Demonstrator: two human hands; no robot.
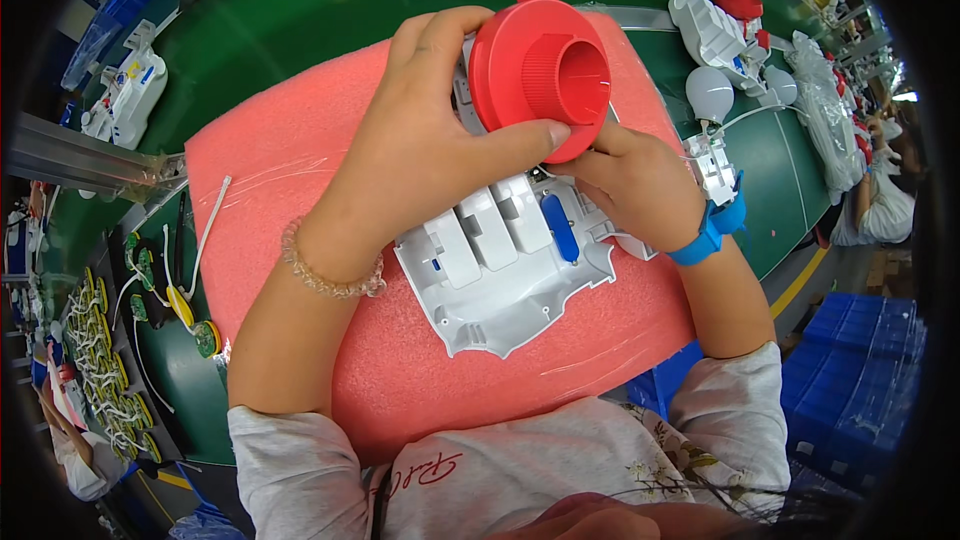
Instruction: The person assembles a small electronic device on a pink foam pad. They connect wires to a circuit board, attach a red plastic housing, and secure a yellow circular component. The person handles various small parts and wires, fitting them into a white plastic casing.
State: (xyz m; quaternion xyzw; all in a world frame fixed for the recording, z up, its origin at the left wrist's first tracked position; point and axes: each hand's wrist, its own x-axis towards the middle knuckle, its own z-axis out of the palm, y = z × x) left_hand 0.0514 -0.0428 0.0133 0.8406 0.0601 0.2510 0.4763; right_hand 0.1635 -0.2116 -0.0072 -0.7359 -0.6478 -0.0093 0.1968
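Note:
My left hand [415, 135] grips a round red plastic part [507, 65] with a ribbed tube on its face, thumb across the lower rim and fingers behind. Directly beneath it lies a white plastic housing [490, 310] with raised compartments and a blue strip [559, 227]. My right hand [640, 185] is closed, its fingertips tucked under the red part's lower right edge. Whatever those fingers pinch is hidden. A white cable shows beside that hand.
Pink foam [290, 150] covers the green bench under the housing. At right are a white bulb-shaped part [709, 93], white housings [705, 25] and a wrapped bag [822, 110]. Wired round parts [180, 307] lie at left. Blue crates [850, 370] stand lower right; other people work at both sides.

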